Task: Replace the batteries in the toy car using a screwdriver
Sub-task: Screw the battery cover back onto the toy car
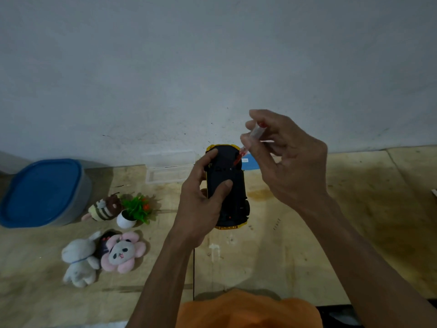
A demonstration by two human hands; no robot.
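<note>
A yellow toy car point(233, 197) lies upside down on the wooden table, its black underside facing up. My left hand point(201, 204) grips the car from its left side, thumb pressed on the underside and index finger near the far end. My right hand point(286, 157) pinches a small screwdriver point(248, 144) with a clear and red handle. The screwdriver is tilted, and its tip touches the car's underside near the far end.
A clear plastic case point(169, 170) lies open by the wall, left of the car. A blue-lidded container point(43, 192) stands at the far left. Plush toys point(104, 253) and a small potted plant point(134, 211) lie left of my arm. A blue object point(250, 163) shows behind the car.
</note>
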